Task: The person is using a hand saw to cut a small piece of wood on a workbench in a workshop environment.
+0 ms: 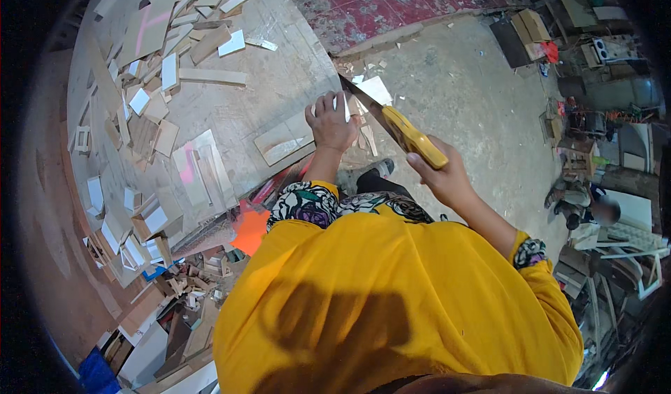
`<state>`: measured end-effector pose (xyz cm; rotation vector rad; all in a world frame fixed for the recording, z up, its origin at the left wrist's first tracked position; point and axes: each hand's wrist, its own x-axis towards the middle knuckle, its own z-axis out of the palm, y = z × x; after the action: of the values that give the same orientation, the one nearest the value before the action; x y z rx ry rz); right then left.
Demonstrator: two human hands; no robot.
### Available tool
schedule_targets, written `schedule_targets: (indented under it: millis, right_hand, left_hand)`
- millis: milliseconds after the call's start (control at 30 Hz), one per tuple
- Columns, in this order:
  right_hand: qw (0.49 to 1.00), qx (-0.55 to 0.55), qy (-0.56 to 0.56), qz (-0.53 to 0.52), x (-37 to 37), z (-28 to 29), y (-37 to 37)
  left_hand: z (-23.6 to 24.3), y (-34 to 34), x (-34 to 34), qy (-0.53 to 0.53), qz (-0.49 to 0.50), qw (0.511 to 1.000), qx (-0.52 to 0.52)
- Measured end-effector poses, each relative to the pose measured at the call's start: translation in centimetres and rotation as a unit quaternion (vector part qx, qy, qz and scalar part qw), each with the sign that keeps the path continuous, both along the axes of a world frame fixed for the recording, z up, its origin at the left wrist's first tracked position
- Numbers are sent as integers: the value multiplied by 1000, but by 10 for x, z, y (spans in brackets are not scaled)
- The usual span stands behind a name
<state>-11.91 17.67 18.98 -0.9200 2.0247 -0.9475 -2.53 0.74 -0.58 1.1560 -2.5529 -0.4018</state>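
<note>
My right hand (pixel 446 173) is wrapped around the yellow handle of a handsaw (pixel 415 138). Its long blade slants up and left to the corner of the worktable (pixel 279 59). At that corner, my left hand (pixel 331 124) presses its fingers down on a small piece of wood (pixel 345 107) with a white face, mostly covered by the fingers. The saw blade lies just right of this piece; whether it touches the wood is hard to make out. A flat board (pixel 285 140) rests on the table, left of my left wrist.
Many wood offcuts (pixel 168 73) are heaped across the table's left side. More scraps (pixel 189 289) lie below its near edge. A white panel (pixel 375 90) is on the concrete floor beyond the saw. Another person (pixel 580 202) is low down at the far right, among stacked boards and tools.
</note>
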Motion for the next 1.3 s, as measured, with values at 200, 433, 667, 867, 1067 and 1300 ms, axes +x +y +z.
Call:
schedule_targets:
  millis: [200, 433, 667, 867, 1067, 1300]
  right_hand:
    - [1000, -6, 6, -21, -11, -6, -35]
    - [1000, -4, 22, 11, -12, -30, -44]
    - [1000, -10, 12, 3, -2, 11, 10]
    - [997, 36, -63, -13, -7, 38, -4]
    - [1000, -4, -20, 6, -30, -20, -70]
    - [999, -19, 26, 18, -16, -23, -38]
  left_hand:
    - [1, 6, -3, -3, 7, 1000, -1]
    - [-5, -2, -5, -4, 19, 1000, -10]
    - [0, -3, -7, 8, 21, 1000, 8]
    - [-1, 0, -1, 18, 19, 1000, 4]
    - [2, -2, -6, 14, 7, 999, -31]
    - [-3, -6, -6, 27, 22, 999, -19]
